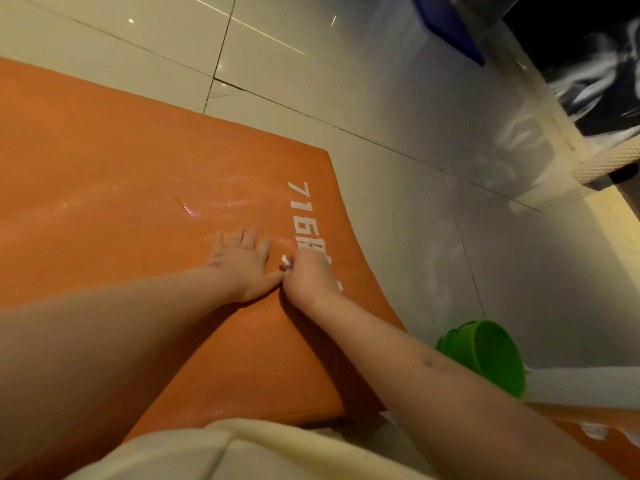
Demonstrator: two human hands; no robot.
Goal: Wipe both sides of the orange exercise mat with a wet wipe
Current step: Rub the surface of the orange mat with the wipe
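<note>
Two hands are working side by side on the orange mat (104, 161), which is lying flat on the pale tiled floor (381, 81). The left hand (242, 261) is pressing palm-down on the mat with its fingers (250, 233) spread and straight. The right hand (308, 275) is touching it at the thumb side, with fingers curled tight around a bunched white wipe (285, 259); only a small tuft is showing. That hand is sitting on the white lettering (304, 216) printed near the mat's right edge.

Wet streaks are glistening on the mat just beyond both hands. To the left, a wide stretch of mat is lying open. The far edge is running down from the upper left to a rounded corner, with bare tiles beyond it. The right edge is curving toward the person, where a green bucket (491, 355) is lying tipped just beside it.
</note>
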